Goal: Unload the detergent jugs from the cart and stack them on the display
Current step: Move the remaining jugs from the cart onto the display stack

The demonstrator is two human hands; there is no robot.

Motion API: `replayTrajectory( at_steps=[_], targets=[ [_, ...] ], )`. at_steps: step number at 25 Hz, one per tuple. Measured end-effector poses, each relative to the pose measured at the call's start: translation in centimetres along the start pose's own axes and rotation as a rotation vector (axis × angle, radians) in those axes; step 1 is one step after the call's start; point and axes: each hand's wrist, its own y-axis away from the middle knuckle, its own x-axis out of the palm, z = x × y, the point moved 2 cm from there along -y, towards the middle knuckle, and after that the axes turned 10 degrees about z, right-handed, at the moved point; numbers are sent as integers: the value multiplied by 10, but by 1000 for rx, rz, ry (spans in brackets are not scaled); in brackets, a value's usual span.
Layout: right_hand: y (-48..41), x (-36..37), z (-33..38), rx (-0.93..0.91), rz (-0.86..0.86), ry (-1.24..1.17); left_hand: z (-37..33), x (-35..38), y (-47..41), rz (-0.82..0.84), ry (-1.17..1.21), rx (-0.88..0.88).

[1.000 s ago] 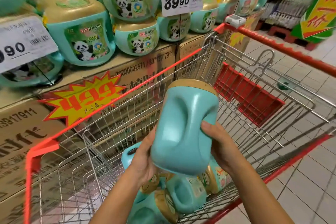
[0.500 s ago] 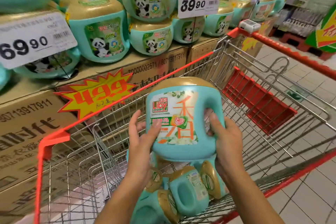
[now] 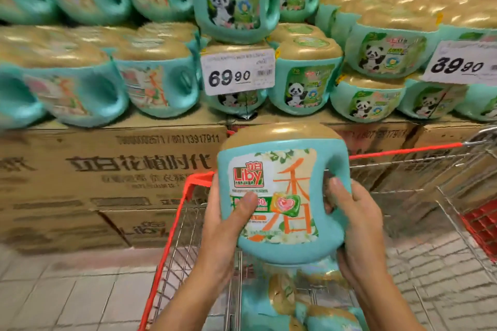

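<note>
Above the cart [image 3: 172, 236], both hands grip one detergent jug [image 3: 279, 196] upright, label facing the wearer: left hand [image 3: 226, 226] wrapped round its left side w/ thumb across the label, right hand [image 3: 355, 217] clasping the handle side, fingers thru the handle gap. More jugs [image 3: 309, 303] lie on their sides in the cart below. Display [image 3: 242, 35] sits straight ahead: teal jugs stacked on cardboard cartons [image 3: 107, 169], price cards 69.90 [image 3: 238, 71] & 39.90 [image 3: 462, 64] clipped in front.

Step looks like lift & place. Judgement: match it to the same-label jugs at left, not the panda ones at right. Keep 2-hand hold till the base sits flat on the gold caps, label outward. Set down square; avoid knocking the price card. Picture blurred at edges, so free slots unclear.
</note>
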Motion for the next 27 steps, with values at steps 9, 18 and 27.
replayTrajectory(
  at_steps=[9,18,27],
  targets=[
    [16,164,-7,3,395,-25,-108,-104,74,-216,-74,232],
    [69,372,-56,-20,551,-36,-245,-264,156,-271,-322,350],
    [70,554,-77,-13,711,-7,-365,-396,178,-350,-445,411]
  ],
)
